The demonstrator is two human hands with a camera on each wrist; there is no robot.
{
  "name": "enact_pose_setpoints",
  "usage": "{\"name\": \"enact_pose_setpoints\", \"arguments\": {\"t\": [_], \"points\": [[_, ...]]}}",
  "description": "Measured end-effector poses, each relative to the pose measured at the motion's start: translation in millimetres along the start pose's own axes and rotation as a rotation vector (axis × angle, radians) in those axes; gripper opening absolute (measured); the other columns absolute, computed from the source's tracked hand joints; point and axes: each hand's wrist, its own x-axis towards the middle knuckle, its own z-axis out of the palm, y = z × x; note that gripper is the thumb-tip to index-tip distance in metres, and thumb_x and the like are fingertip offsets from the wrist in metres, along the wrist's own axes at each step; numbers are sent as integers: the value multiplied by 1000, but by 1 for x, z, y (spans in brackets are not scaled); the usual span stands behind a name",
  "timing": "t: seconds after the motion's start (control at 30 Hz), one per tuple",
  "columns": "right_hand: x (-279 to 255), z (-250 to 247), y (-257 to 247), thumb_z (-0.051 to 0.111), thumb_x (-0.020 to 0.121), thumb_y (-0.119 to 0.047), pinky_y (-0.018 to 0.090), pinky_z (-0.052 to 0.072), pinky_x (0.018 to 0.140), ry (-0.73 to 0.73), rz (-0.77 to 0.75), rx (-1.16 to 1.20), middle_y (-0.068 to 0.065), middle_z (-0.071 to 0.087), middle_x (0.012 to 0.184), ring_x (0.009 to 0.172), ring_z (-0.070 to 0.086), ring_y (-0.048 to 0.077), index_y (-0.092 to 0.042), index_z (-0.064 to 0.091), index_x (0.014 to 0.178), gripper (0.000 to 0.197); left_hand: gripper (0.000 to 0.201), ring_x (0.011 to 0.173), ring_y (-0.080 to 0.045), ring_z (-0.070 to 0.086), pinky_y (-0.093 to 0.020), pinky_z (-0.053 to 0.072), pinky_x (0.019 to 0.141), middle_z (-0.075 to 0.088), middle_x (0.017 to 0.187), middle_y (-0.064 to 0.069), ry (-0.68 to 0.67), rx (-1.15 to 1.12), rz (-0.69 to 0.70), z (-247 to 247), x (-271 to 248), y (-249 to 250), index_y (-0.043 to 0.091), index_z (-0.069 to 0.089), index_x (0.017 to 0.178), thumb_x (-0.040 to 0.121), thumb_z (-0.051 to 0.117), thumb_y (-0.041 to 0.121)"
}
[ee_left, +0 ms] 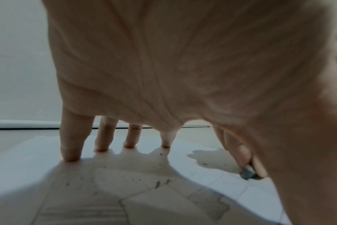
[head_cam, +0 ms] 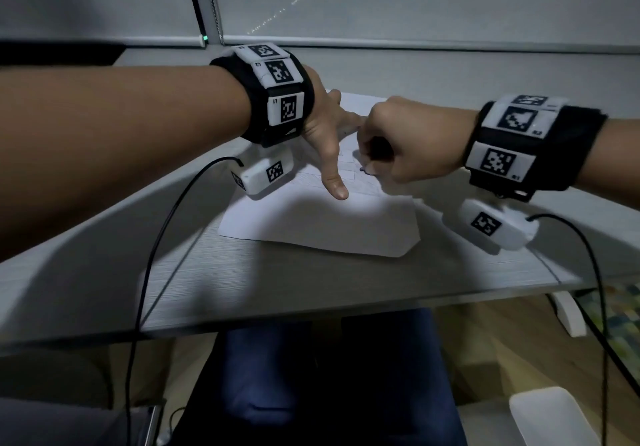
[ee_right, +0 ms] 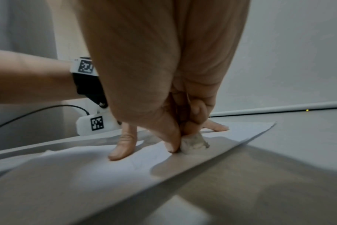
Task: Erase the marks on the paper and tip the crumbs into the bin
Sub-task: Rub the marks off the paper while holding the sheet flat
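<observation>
A white sheet of paper (head_cam: 318,227) with faint pencil lines lies on the grey desk. My left hand (head_cam: 332,147) is spread on the paper's far part, thumb and fingertips (ee_left: 71,146) pressing it flat. My right hand (head_cam: 374,154) is curled into a fist just right of the left hand. It pinches a small, dirty white eraser (ee_right: 192,143) whose end touches the paper (ee_right: 87,170). The eraser (ee_left: 247,173) also shows at the right of the left wrist view. Dark eraser crumbs (ee_left: 158,183) are scattered on the sheet under my left palm.
The desk (head_cam: 104,272) ends in a front edge close to my body, with my legs below it. A white bin (head_cam: 550,414) stands on the floor at the lower right. Black cables (head_cam: 156,255) hang from both wrist cameras across the desk front.
</observation>
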Motion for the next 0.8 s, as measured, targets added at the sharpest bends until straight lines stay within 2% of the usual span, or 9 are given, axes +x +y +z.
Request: {"name": "enact_pose_setpoints", "arguments": {"t": [0.1,0.17,0.23,0.27,0.33,0.43,0.6,0.7,0.8], "points": [[14,-5,3,77,84,-14,25,50,59,46,49,-32,-16,62,51,55,62,-4,-16,67,66,21,145,146,-40,34,-48,40,92,28,147,-8,-10,9,3,1,0,0,54,15,163,38,82,83],[24,-8,6,78,79,-18,37,62,68,73,106,-48,-7,72,65,63,69,10,-15,72,70,11,146,146,-39,32,-49,41,97,29,140,-8,-12,10,9,0,-2,1,55,12,163,36,79,84],[31,-10,8,78,79,-20,44,66,74,99,138,-47,-1,76,74,71,73,23,-17,75,73,7,148,146,-41,34,-53,43,104,29,142,-9,-8,15,9,-1,-4,1,59,8,162,35,77,86],[32,-10,9,78,78,-19,44,66,74,109,141,-48,-2,75,73,70,72,21,-17,75,73,7,149,146,-42,34,-53,43,106,28,146,-10,-9,17,7,-1,-5,2,60,7,162,34,76,87],[29,-7,9,79,77,-15,31,61,66,105,112,-35,-11,71,65,60,67,4,-18,73,71,10,146,147,-42,33,-52,43,102,28,148,-10,-11,7,1,0,-3,0,59,11,162,36,79,86],[13,-1,-1,77,83,-12,13,40,55,54,34,21,-25,62,52,57,60,-9,-20,66,67,21,135,146,-40,35,-46,41,93,30,143,-7,-2,-11,-4,1,2,-4,55,19,162,48,85,83],[17,-2,0,79,84,-16,25,52,65,74,4,21,-8,71,66,57,63,1,-12,76,75,10,147,147,-40,36,-48,42,95,29,148,-6,7,19,-13,1,2,-3,52,16,164,36,79,87],[34,-5,8,81,83,-18,30,54,67,124,78,-18,-9,68,64,60,64,8,-15,76,74,11,152,146,-42,36,-52,43,101,29,146,-8,8,32,-7,1,1,-3,56,10,164,30,75,92],[40,-6,14,80,84,-17,34,59,69,159,124,-49,-7,66,63,67,69,24,-14,77,74,11,153,143,-44,37,-52,43,94,28,136,-6,-2,34,-4,1,3,-3,61,10,159,25,75,98]]}}
